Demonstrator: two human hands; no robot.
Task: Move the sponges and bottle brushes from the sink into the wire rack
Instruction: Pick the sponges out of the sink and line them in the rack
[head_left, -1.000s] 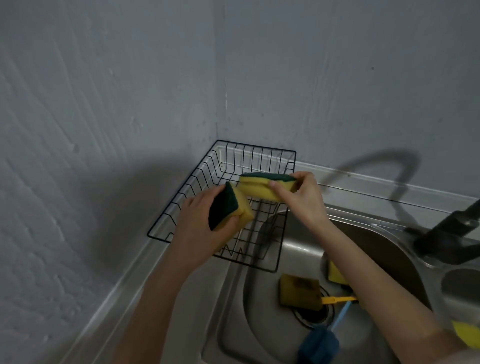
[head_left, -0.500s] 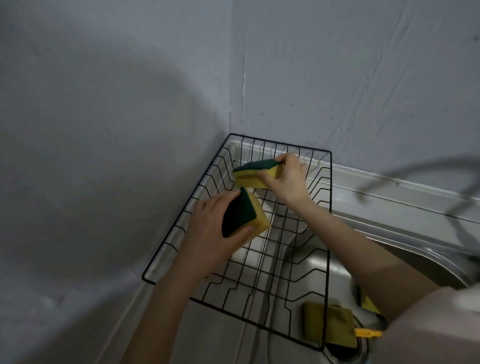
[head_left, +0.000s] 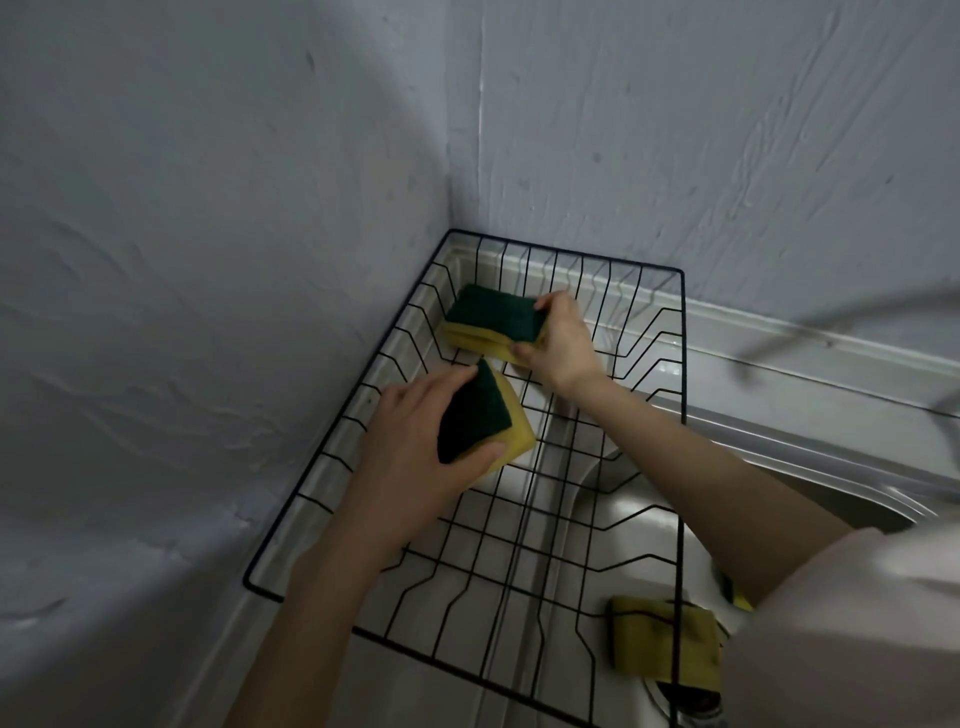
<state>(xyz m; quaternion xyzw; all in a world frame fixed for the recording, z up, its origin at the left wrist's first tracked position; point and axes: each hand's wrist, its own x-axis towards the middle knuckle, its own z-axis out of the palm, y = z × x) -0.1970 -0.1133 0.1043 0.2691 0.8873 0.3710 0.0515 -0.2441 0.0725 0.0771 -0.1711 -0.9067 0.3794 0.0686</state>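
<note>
A black wire rack (head_left: 681, 364) stands in the wall corner, partly over the steel sink (head_left: 639, 525). My right hand (head_left: 563, 343) grips a yellow sponge with a dark green scouring face (head_left: 488, 317), low inside the rack's far left corner. My left hand (head_left: 415, 447) holds a second yellow-and-green sponge (head_left: 483, 415) inside the rack, just in front of the first. A worn yellow sponge (head_left: 660, 639) lies in the sink below, seen through the rack wires. No bottle brush is visible.
Grey walls close in on the left and behind the rack. A steel ledge (head_left: 810, 358) runs along the back wall to the right. My light sleeve (head_left: 857, 623) hides the right part of the sink. The faucet's shadow falls at the right.
Both hands have gone down and deeper into the rack with their sponges. The camera has moved closer and leftward, so the sink's brushes have dropped out of view.
</note>
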